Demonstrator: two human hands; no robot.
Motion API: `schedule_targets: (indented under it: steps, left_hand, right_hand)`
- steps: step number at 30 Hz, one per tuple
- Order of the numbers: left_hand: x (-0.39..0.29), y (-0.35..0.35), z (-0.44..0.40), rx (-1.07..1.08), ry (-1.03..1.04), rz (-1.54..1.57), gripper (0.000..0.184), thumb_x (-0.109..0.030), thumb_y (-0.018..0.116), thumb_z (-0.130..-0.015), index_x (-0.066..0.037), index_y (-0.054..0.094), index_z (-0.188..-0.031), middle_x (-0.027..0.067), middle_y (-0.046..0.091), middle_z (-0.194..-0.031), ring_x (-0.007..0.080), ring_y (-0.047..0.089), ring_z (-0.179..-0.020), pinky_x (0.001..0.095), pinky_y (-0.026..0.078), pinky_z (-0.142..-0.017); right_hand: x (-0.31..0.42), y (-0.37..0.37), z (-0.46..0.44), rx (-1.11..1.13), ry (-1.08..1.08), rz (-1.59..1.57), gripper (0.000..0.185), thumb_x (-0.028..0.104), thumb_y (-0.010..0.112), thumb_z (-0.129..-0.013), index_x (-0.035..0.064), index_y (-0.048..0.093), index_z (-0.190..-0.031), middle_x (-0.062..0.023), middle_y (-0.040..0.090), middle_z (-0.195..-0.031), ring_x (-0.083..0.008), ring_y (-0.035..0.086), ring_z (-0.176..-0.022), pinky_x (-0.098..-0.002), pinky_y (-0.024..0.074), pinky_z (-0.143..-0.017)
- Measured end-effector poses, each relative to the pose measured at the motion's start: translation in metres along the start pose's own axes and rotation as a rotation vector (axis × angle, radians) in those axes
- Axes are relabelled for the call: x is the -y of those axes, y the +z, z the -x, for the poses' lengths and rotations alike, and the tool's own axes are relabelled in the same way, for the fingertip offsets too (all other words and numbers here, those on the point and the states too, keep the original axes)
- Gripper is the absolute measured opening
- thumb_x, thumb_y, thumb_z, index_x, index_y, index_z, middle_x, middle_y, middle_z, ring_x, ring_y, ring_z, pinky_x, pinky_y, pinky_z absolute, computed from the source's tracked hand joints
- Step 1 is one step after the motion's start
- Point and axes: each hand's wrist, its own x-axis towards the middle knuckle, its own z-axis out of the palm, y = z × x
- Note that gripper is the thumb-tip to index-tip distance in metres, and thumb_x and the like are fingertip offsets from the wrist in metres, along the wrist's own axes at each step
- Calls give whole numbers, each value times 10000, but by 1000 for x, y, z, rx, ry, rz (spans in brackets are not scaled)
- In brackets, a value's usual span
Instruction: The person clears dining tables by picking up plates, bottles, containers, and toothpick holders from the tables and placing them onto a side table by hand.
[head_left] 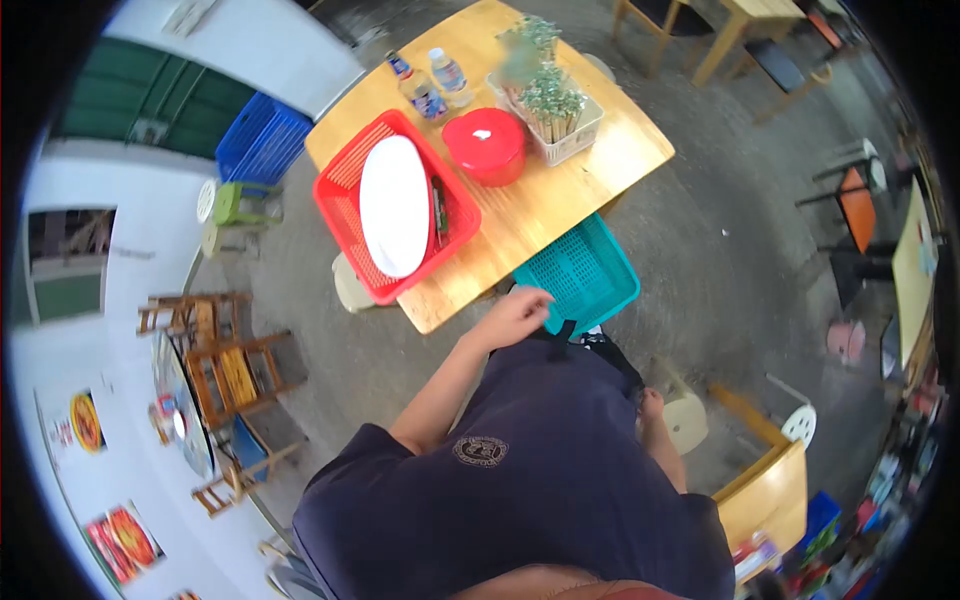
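Along the table [560,200], the teal basket [578,268] seemingly lies lengthwise.

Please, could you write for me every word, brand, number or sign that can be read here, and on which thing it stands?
No text can be read with certainty.
Shirt badge: any lettering is too small.
Left bottle: label too small and blurred.
Right bottle: label too small and blurred.
Upper poster: any print is too small.
Lower poster: any print is too blurred.

Single head view: wide, close above wearer, facing down.
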Motion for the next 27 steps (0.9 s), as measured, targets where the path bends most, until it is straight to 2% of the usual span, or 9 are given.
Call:
schedule_targets:
  steps: [3, 7, 11, 14, 15, 17, 21, 24, 27]
  left_hand:
    - [27, 49, -6, 219, -39, -166, 230, -110, 559, -864, -17, 568, -1074, 93, 620, -878, 170, 600, -786, 299, 485, -710]
    - [89, 99, 40, -456, -230, 193, 233, -130, 560, -871, -12, 574, -1072, 89, 634, -879, 168, 614, -833, 293, 492, -742]
    - [150, 124, 158, -776, -811, 47, 308, -238, 540, -820, -34, 620, -1035, 164, 646, -1039, 282, 619, -983, 364, 474, -859]
    - [223, 163, 269, -606, -1299, -22, 329, -259, 476, -808, -41, 655, -978, 197, 627, -1049, 336, 583, -1033, 417, 458, -875]
    - [343, 209, 315, -369, -1186, -316, 330, -244, 482, -799, -33, 652, -987, 203, 630, -1035, 337, 583, -1035, 426, 465, -865]
    - [326, 237, 367, -280, -1073, -410, 336, -255, 491, -793, -20, 651, -972, 198, 644, -1002, 329, 609, -980, 410, 481, -829]
    - [279, 288, 382, -975, -1193, 556, 320, -257, 520, -769, -20, 663, -930, 179, 660, -966, 302, 623, -904, 381, 484, -799]
    - [231, 308, 401, -1111, -1116, 638, 285, -243, 557, -754, -26, 672, -899, 154, 673, -923, 259, 630, -899, 362, 485, -797]
    - [251, 352, 444, -1359, -1038, 571, 248, -221, 557, -776, -35, 672, -892, 137, 673, -862, 222, 636, -812, 351, 495, -734]
  right_hand:
    - [16, -16, -21, 75, -5, 127, 202, 264, 543, -863, 87, 574, -955, -26, 564, -719, -130, 512, -546, -308, 430, -467]
    - [40, -31, -56, 287, -90, 299, 198, 237, 508, -861, 96, 565, -988, -21, 532, -682, -153, 522, -562, -319, 424, -496]
    - [87, -25, -51, 363, -143, 364, 176, 183, 525, -832, 42, 533, -936, -37, 538, -685, -156, 527, -555, -304, 407, -455]
    - [116, -3, -31, 375, -172, 427, 180, 194, 528, -829, 48, 535, -934, -39, 545, -685, -165, 524, -539, -303, 407, -453]
    - [120, 10, -36, 467, -213, 462, 182, 197, 527, -836, 59, 535, -955, -51, 576, -757, -177, 548, -605, -318, 430, -501]
    - [140, 46, 6, 573, -292, 466, 175, 198, 522, -848, 69, 532, -966, -57, 588, -821, -178, 564, -681, -324, 448, -556]
    - [136, 144, 111, 854, -362, 665, 163, 230, 491, -883, 94, 540, -958, -48, 606, -909, -164, 587, -830, -299, 458, -655]
    - [96, 217, 168, 1011, -433, 942, 167, 247, 499, -889, 93, 545, -938, -41, 612, -911, -159, 594, -834, -298, 462, -678]
    - [31, 282, 199, 1069, -507, 1278, 169, 240, 529, -881, 97, 544, -969, -38, 609, -909, -163, 592, -828, -325, 466, -690]
